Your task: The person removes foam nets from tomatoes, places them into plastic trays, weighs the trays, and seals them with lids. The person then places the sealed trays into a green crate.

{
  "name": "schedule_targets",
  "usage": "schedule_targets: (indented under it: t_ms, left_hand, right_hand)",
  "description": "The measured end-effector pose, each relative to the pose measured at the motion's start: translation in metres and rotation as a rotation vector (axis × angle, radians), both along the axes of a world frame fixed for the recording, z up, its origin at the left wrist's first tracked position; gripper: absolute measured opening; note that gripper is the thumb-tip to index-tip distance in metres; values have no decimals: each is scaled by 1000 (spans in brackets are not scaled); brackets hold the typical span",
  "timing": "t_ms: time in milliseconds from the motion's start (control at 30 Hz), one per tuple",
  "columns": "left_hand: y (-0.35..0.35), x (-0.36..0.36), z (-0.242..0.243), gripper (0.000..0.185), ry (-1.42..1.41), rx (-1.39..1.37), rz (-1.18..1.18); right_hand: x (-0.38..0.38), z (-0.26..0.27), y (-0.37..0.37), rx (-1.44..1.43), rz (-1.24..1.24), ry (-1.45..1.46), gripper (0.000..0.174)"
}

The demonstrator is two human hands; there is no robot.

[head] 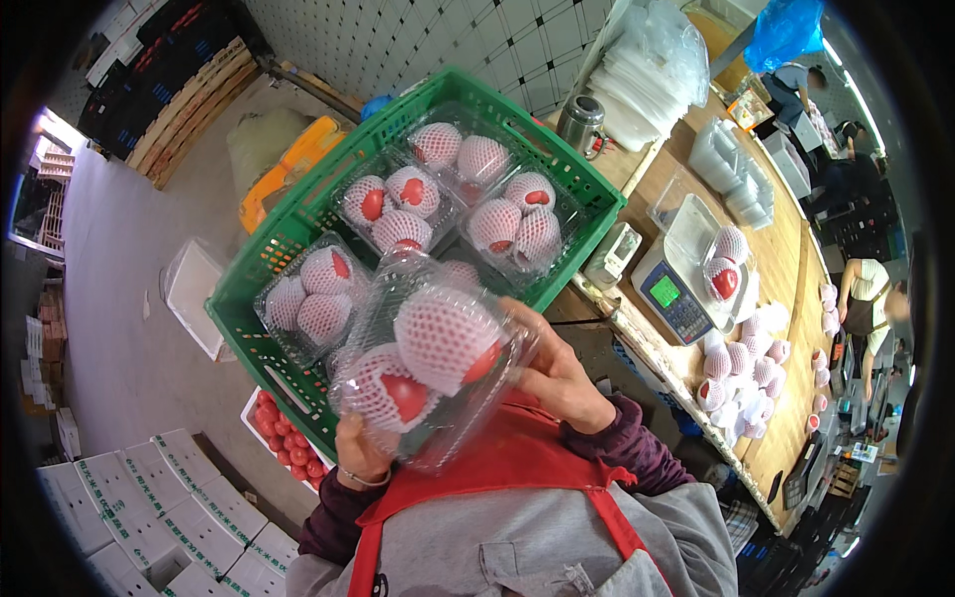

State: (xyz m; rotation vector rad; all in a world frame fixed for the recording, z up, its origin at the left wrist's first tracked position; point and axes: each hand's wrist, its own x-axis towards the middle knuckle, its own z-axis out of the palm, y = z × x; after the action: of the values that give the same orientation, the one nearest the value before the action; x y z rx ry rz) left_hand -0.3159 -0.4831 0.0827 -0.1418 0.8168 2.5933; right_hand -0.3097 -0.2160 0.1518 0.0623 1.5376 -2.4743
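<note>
A clear plastic clamshell box (448, 440) is held up between my two hands, tilted, with red fruits in white foam nets (448, 339) inside. My left hand (365, 451) grips its lower left corner, and my right hand (559, 373) holds its right edge. Beneath and beyond it stands a green plastic crate (268, 373) with several similar boxes of netted fruit, one of them (313, 298) close to the crate's left side. The held box hides part of the crate's inside.
Right of the crate, a wooden table (776, 261) bears a digital scale (675, 291) with netted fruit, a netted pile (746, 373), empty clear boxes (731, 172) and a steel mug (580, 123). White cartons (171, 507) and a box of red tomatoes (287, 440) lie lower left. Other people work at far right.
</note>
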Motion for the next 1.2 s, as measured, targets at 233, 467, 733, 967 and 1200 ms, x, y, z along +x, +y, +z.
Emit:
schedule_targets:
  t_ms: [233,467,733,967,1200]
  left_hand:
    - [41,4,-10,81,164,-371,-232]
    - [56,-10,19,43,318,-311,-862]
    - [79,-81,57,27,997,-1223,-146]
    - [130,-92,70,37,1159,-1323,-261]
    - [151,-87,73,41,1144,-1317,-243]
  right_hand:
    - [2,-22,37,-238,-203,99,83]
    - [9,-68,76,-331,-421,-155,70]
    - [8,-67,57,-372,-107,-227,57]
    - [0,-47,37,-5,-48,-147,57]
    - [5,-48,42,51,-101,-286,65]
